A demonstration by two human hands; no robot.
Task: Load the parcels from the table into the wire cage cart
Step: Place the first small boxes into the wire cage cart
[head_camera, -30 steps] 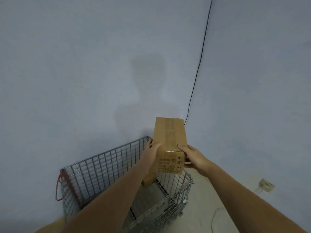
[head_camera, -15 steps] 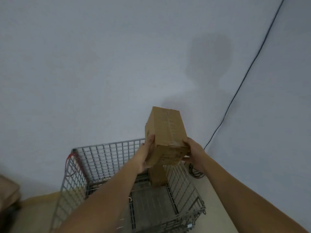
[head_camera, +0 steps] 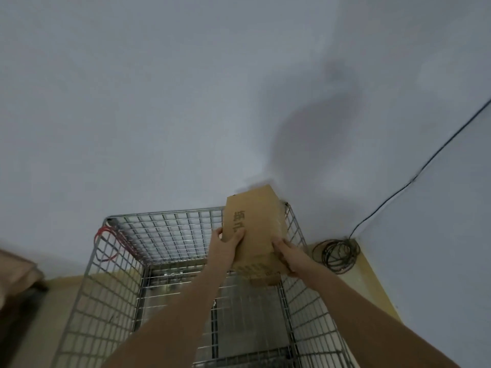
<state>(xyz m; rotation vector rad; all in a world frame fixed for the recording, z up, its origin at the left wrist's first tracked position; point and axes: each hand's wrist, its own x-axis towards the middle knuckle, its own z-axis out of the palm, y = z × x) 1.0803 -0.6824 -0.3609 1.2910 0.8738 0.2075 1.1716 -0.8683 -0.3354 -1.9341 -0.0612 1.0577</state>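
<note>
Grey wall behind. Brown cardboard box, long, dark print on side, held over far right corner of wire cart. Left hand and right hand both grip box.

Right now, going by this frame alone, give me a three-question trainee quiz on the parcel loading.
1. True or false: the cardboard parcel already rests on the floor of the wire cage cart.
2. Which hands hold the parcel? A) left hand only B) right hand only C) both
3. Fill in: a coil of black ____ lies on the floor in the corner, right of the cart.

Key:
1. False: it is held above the cart's far right corner.
2. C: the left hand and right hand grip opposite sides.
3. cable.
</note>
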